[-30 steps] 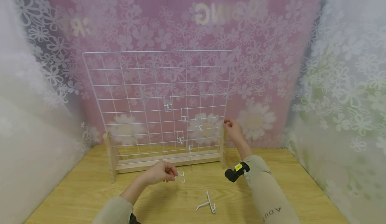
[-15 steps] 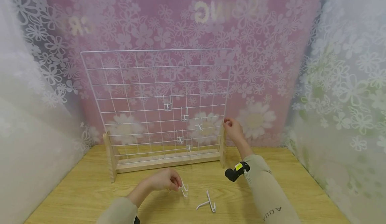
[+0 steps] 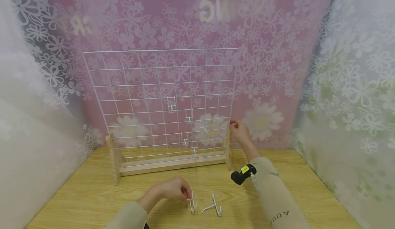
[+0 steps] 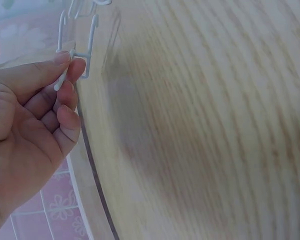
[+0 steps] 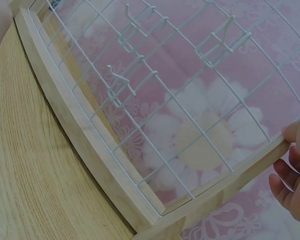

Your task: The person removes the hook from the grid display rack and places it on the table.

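My left hand [image 3: 177, 189] pinches a white wire hook [image 4: 91, 42] between thumb and fingertips, low over the table in front of the rack. The double prongs of this hook point away from the fingertips. Just to its right, a second white hook [image 3: 216, 205] lies on the tabletop. My right hand [image 3: 240, 133] grips the top of the right wooden upright [image 5: 240, 177] of a white wire grid rack [image 3: 160, 51], thumb on one side and fingers on the other. Several white hooks, such as one [image 3: 171, 108] near the middle, hang on the grid wires.
The rack's wooden base bar [image 3: 172, 164] and left upright [image 3: 113, 160] stand on the wood-grain table [image 3: 77, 194]. A pink flowered curtain [image 3: 271, 68] hangs behind, with pale curtains at both sides. A black wrist camera [image 3: 242, 175] sits on the right sleeve.
My left hand has moved right and toward the front, lowering the hook it holds beside the one on the table. My right hand keeps its grip on the upright.
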`<move>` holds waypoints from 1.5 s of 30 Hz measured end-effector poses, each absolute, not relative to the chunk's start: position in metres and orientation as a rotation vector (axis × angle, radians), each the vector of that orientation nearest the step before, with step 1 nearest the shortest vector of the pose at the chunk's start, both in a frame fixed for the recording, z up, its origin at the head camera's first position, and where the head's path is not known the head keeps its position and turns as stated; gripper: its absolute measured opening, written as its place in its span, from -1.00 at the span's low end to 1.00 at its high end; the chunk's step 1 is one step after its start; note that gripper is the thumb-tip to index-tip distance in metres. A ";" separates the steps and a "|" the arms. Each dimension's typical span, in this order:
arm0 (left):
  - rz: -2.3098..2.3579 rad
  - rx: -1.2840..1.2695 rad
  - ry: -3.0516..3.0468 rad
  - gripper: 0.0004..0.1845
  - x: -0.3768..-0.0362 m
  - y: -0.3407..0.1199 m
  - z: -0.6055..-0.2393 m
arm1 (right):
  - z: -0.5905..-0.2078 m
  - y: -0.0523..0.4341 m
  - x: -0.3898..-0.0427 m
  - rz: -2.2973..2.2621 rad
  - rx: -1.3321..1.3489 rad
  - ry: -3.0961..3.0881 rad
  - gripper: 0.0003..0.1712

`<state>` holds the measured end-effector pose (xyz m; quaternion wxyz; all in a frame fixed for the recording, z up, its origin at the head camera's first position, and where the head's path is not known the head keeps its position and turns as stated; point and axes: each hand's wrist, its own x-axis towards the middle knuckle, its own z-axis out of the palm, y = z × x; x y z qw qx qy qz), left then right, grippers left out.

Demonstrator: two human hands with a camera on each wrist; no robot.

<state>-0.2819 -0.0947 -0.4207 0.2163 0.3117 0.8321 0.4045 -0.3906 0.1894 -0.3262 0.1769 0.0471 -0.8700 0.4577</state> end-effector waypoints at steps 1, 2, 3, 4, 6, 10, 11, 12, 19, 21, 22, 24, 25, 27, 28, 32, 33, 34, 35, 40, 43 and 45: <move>1.113 0.867 2.311 -0.87 -0.282 -0.094 -0.422 | -0.326 0.189 -0.391 1.293 0.136 -2.463 -0.77; 1.106 0.873 2.317 -0.86 -0.282 -0.094 -0.423 | -0.327 0.189 -0.391 1.289 0.137 -2.461 -0.78; 1.097 0.878 2.325 -0.85 -0.282 -0.093 -0.424 | -0.327 0.190 -0.392 1.288 0.141 -2.459 -0.78; 1.093 0.879 2.331 -0.84 -0.282 -0.093 -0.425 | -0.327 0.190 -0.392 1.286 0.140 -2.457 -0.78; 1.087 0.878 2.341 -0.82 -0.283 -0.092 -0.428 | -0.328 0.190 -0.394 1.285 0.142 -2.452 -0.79; 1.081 0.874 2.359 -0.81 -0.284 -0.091 -0.433 | -0.328 0.189 -0.395 1.290 0.136 -2.447 -0.79; 1.078 0.870 2.364 -0.81 -0.284 -0.091 -0.433 | -0.328 0.189 -0.395 1.290 0.135 -2.446 -0.79; 1.077 0.865 2.366 -0.81 -0.284 -0.091 -0.434 | -0.328 0.189 -0.395 1.286 0.133 -2.447 -0.79; 1.071 0.848 2.375 -0.84 -0.286 -0.091 -0.434 | -0.324 0.190 -0.394 1.284 0.116 -2.453 -0.79; 1.065 0.855 2.378 -0.85 -0.286 -0.091 -0.433 | -0.323 0.189 -0.393 1.280 0.118 -2.444 -0.80; 1.064 0.856 2.376 -0.86 -0.286 -0.091 -0.432 | -0.322 0.189 -0.393 1.274 0.121 -2.442 -0.80; 1.065 0.863 2.376 -0.87 -0.287 -0.091 -0.432 | -0.322 0.189 -0.392 1.261 0.129 -2.440 -0.81; 1.062 0.865 2.380 -0.88 -0.287 -0.091 -0.433 | -0.322 0.189 -0.392 1.258 0.128 -2.442 -0.82; 1.062 0.866 2.390 -0.88 -0.287 -0.091 -0.434 | -0.323 0.189 -0.392 1.254 0.135 -2.448 -0.82; 1.065 0.866 2.395 -0.88 -0.287 -0.091 -0.435 | -0.323 0.189 -0.392 1.253 0.134 -2.451 -0.82; 1.074 0.870 2.402 -0.89 -0.287 -0.091 -0.438 | -0.325 0.189 -0.391 1.256 0.126 -2.456 -0.81; 1.077 0.871 2.399 -0.88 -0.287 -0.091 -0.439 | -0.325 0.189 -0.392 1.256 0.124 -2.456 -0.81; 1.082 0.876 2.394 -0.89 -0.286 -0.091 -0.439 | -0.326 0.189 -0.392 1.256 0.121 -2.455 -0.81; 1.088 0.876 2.388 -0.89 -0.286 -0.091 -0.440 | -0.326 0.189 -0.392 1.253 0.119 -2.456 -0.81; 1.100 0.876 2.380 -0.87 -0.287 -0.092 -0.440 | -0.328 0.188 -0.394 1.250 0.113 -2.460 -0.82; 1.084 0.893 2.400 -0.87 -0.288 -0.095 -0.438 | -0.329 0.188 -0.394 1.248 0.117 -2.460 -0.82; 1.081 0.901 2.425 -0.88 -0.288 -0.097 -0.436 | -0.330 0.188 -0.394 1.257 0.122 -2.459 -0.82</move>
